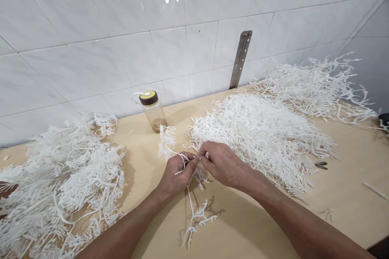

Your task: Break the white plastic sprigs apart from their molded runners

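My left hand (179, 172) is closed around the stem of a white plastic branch (196, 218). Some of its twigs hang down toward me, and another tuft sticks up beyond the fingers. My right hand (223, 164) pinches at the same spot, its fingertips meeting those of the left hand. Whatever small piece sits between the fingertips is too small to make out. A large heap of short white plastic sprigs (258, 133) lies just past my right hand.
Branched white pieces (85, 170) pile up on the left, with more long ones (316, 85) at the back right. A clear bottle (154, 115) with a dark and yellow lid stands near the tiled wall. A metal bracket (240, 60) leans there. Small dark snips (321, 165) lie right.
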The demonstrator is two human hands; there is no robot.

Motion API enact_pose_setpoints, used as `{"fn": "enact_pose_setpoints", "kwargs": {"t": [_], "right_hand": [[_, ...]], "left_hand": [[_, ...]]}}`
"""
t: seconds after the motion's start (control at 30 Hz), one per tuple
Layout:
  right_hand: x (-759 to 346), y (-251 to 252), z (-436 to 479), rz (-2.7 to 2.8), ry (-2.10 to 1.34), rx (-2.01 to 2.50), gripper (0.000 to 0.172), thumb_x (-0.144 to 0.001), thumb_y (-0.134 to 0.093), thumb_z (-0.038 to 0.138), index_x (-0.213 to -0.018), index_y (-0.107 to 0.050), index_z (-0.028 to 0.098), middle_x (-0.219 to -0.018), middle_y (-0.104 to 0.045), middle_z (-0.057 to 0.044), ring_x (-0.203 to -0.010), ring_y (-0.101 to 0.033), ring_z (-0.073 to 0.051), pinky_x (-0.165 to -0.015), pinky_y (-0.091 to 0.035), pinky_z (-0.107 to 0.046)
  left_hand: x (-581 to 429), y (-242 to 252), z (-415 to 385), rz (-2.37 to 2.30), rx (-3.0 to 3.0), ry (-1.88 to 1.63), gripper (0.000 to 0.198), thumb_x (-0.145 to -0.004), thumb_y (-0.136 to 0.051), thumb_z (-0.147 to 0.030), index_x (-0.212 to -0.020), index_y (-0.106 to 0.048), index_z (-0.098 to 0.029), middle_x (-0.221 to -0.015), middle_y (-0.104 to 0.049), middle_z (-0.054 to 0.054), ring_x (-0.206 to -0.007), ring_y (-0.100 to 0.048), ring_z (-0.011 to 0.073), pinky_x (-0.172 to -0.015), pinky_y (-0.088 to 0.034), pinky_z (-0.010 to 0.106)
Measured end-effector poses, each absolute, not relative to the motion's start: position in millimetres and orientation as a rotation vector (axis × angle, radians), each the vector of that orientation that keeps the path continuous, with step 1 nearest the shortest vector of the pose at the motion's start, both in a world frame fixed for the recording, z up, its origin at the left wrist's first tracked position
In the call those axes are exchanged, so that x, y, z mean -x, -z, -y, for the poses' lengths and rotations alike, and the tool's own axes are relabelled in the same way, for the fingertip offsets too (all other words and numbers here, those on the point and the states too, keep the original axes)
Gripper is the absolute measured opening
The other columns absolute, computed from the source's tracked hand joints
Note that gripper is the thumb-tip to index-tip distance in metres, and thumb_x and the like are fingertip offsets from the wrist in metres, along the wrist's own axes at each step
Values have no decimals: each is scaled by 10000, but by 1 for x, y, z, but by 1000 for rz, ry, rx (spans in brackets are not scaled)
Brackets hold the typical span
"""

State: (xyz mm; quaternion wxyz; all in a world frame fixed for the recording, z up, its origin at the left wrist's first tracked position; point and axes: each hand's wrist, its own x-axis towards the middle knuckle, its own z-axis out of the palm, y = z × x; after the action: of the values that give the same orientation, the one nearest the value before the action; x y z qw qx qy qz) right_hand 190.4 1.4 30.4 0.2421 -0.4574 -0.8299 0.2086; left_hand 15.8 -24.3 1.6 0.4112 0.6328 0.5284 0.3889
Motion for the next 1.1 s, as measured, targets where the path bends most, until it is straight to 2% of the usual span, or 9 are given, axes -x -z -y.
{"fn": "enact_pose_setpoints", "kwargs": {"t": [0.2,0.47,0.57,0.67,0.77,0.87,1.0,1.1], "right_hand": [[-186,-35,-3,2204,-599,1221,123,-879,-528,126,-797,-603,179,-801,-652,-23,-749,-561,-153,-676,-386,-275],[-182,-31,1,2344,-474,1278,132,-905,-500,137,-834,-606,170,-798,-641,-29,-703,-545,-146,-611,-343,-264],[-181,-33,-1,2415,-285,1455,142,-914,-473,96,-868,-600,138,-827,-638,-67,-672,-533,-153,-576,-309,-278],[-189,-38,-7,2294,-197,1624,154,-913,-449,69,-866,-582,133,-798,-626,-64,-630,-511,-151,-562,-302,-283],[-201,-40,-14,2149,-150,1569,132,-908,-465,94,-886,-584,146,-857,-638,-65,-651,-527,-153,-587,-329,-285],[-206,-40,-16,2102,-252,1402,129,-905,-493,141,-910,-619,168,-929,-653,-64,-691,-560,-154,-620,-373,-286],[-199,-39,-9,2137,-579,1178,143,-918,-530,220,-874,-665,207,-880,-671,-28,-761,-593,-152,-680,-424,-279],[-192,-40,-3,2129,-622,1159,127,-900,-561,208,-805,-646,200,-810,-655,-11,-727,-576,-139,-662,-416,-266]], "left_hand": [[-15,-5,23,-1291,-1572,-1035,330,-882,-568,-441,-802,-679,-141,-665,-583,12,-582,-480,118,-554,-370,239],[-11,-4,21,-1275,-1550,-956,331,-884,-566,-429,-691,-575,-161,-506,-451,-45,-480,-393,90,-486,-302,222],[-13,-4,24,-1217,-1574,-898,337,-874,-583,-420,-662,-566,-159,-511,-486,-37,-483,-417,89,-492,-312,221],[-15,-4,26,-1202,-1538,-955,328,-874,-583,-436,-705,-598,-155,-565,-538,-22,-512,-452,95,-519,-344,225],[-16,-2,25,-1307,-1457,-1105,322,-866,-588,-462,-771,-629,-156,-562,-512,-35,-503,-424,93,-523,-346,231],[-17,-1,23,-1373,-1459,-1176,325,-857,-598,-467,-785,-649,-154,-586,-519,-28,-531,-427,101,-543,-357,235],[-17,0,23,-1405,-1515,-1190,328,-867,-583,-457,-761,-646,-153,-635,-553,-6,-594,-474,121,-589,-388,243],[-18,1,25,-1447,-1525,-1204,326,-884,-564,-444,-761,-646,-153,-655,-580,3,-608,-495,127,-593,-392,243]]}}
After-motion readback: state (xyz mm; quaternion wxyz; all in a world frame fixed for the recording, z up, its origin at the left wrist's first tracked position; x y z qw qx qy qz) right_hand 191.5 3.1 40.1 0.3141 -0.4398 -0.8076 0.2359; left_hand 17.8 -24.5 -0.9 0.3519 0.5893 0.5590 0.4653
